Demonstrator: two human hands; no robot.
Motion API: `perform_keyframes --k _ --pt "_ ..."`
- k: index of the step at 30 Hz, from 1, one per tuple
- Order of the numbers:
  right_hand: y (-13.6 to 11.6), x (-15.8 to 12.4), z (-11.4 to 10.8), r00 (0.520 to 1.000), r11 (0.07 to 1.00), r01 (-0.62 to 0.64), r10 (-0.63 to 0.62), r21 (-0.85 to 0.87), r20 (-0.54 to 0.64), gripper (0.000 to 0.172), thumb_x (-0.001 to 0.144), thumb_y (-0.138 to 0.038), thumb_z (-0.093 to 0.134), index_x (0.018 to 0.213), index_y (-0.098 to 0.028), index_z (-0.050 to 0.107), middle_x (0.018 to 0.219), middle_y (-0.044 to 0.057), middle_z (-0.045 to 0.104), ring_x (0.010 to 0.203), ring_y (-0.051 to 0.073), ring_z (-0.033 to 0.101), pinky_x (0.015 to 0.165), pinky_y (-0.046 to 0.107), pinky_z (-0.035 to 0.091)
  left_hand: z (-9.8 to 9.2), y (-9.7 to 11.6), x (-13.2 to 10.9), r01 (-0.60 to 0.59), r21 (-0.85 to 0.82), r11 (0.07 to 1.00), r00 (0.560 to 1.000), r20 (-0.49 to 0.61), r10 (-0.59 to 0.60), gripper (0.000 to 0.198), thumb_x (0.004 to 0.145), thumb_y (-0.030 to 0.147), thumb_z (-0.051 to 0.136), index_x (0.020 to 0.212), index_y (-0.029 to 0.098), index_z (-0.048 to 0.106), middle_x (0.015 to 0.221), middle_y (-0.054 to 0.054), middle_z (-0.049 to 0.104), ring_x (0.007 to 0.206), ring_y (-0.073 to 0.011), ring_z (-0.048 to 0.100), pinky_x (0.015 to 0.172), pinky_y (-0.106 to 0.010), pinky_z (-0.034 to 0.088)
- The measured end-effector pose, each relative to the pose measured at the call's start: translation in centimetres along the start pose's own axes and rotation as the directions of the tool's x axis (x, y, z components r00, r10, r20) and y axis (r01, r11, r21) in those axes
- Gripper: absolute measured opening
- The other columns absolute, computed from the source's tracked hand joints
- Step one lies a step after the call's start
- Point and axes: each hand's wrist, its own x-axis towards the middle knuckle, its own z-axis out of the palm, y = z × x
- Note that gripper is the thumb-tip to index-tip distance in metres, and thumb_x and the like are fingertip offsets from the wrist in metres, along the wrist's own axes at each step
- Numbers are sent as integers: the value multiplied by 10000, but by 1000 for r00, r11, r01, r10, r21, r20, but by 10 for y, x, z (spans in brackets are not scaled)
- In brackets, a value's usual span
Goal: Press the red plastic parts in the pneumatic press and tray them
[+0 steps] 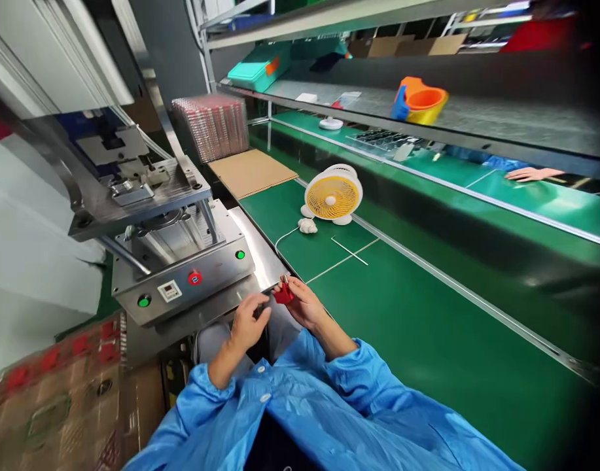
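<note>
My right hand [305, 305] grips a small red part [284, 294] with a shiny metal piece at its top, held over my lap by the bench edge. Close by on the left is my left hand [248, 322], its fingers loosely curled and apart, with nothing visible in them. Its fingertips come near the red part; whether they touch it I cannot tell. Left of both hands stands a metal press machine [182, 261] with green buttons and one red button on its front.
On the green bench [402, 327] stand a white and yellow fan [332, 196] with its cord and a thin L-shaped rod [349, 250]. Stacked clear trays [211, 127] sit behind cardboard [253, 171]. A tray with red parts [59, 386] lies lower left. Another person's hand [532, 174] rests across the line.
</note>
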Motion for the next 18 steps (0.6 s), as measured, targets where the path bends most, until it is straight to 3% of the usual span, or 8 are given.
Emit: perform_keyframes --k 2,5,14,18 --pt "-2 0 17 996 999 -22 19 40 85 337 760 -432 844 1005 -238 718 964 38 692 963 221 632 981 387 470 -8 23 13 -165 91 982 984 -51 170 268 861 274 642 1125 222 650 1148 -75 668 1098 -187 612 966 -369 521" --pt "-7 0 28 990 996 -30 18 83 141 313 771 -417 836 1011 -255 716 1004 23 698 991 207 629 1013 366 456 -12 40 22 -280 235 931 950 -73 304 313 836 277 695 1143 234 652 1181 -84 656 1130 -209 602 969 -401 535" --pt "-19 5 32 981 998 -25 14 56 194 314 766 -452 834 994 -265 726 1063 35 703 1101 253 607 1026 424 453 -13 40 35 -431 399 810 881 -7 472 266 865 217 658 1130 205 644 1097 -73 724 1052 -212 633 932 -403 573" --pt "-29 11 18 980 996 -60 72 -69 185 400 764 -478 837 1081 -255 734 1142 55 692 1105 245 603 944 380 495 -29 46 41 -453 412 790 867 -3 499 269 855 181 659 1122 205 638 1112 -76 728 1045 -200 638 927 -397 573"
